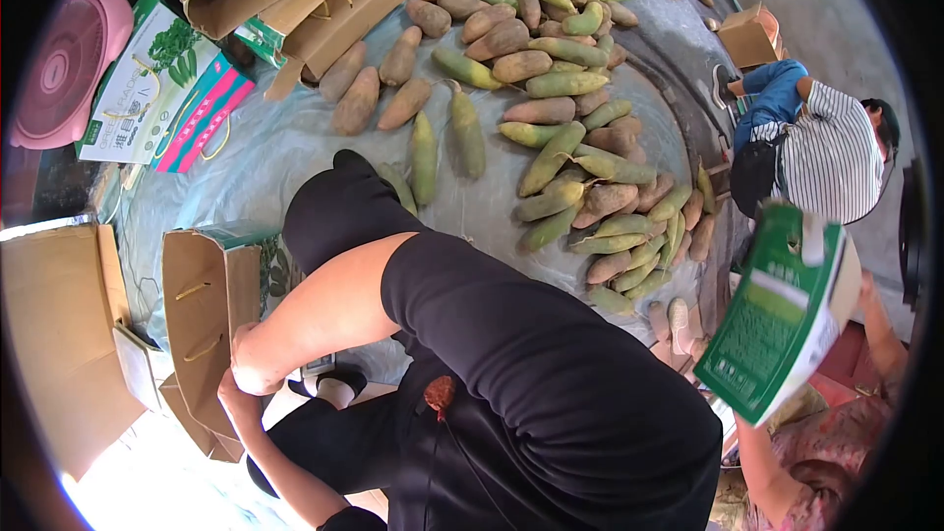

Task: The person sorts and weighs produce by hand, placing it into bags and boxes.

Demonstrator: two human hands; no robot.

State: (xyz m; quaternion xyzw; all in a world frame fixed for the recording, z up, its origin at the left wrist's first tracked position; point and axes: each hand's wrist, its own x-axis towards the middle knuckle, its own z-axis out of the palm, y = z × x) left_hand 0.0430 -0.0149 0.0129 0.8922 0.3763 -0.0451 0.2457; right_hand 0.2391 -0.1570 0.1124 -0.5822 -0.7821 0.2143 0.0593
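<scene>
My right hand (256, 362) is bunched against the near edge of an upright brown gift box (202, 310). This box has rope handles, and green print shows on its outer side. Just below, my left hand (238, 401) is closed at the same edge, close to my right hand. Both hands' fingertips are partly hidden. Beyond my arms lie loose green radishes (467, 138), many coated with brown soil. My black sleeve covers much of the view.
Flattened cartons (295, 10) lie at the top left beside a printed radish box (157, 79) and a pink plastic basket (74, 69). A cardboard box (59, 324) stands far left. A person (826, 472) at right holds a green carton (777, 315); another person (826, 157) crouches behind.
</scene>
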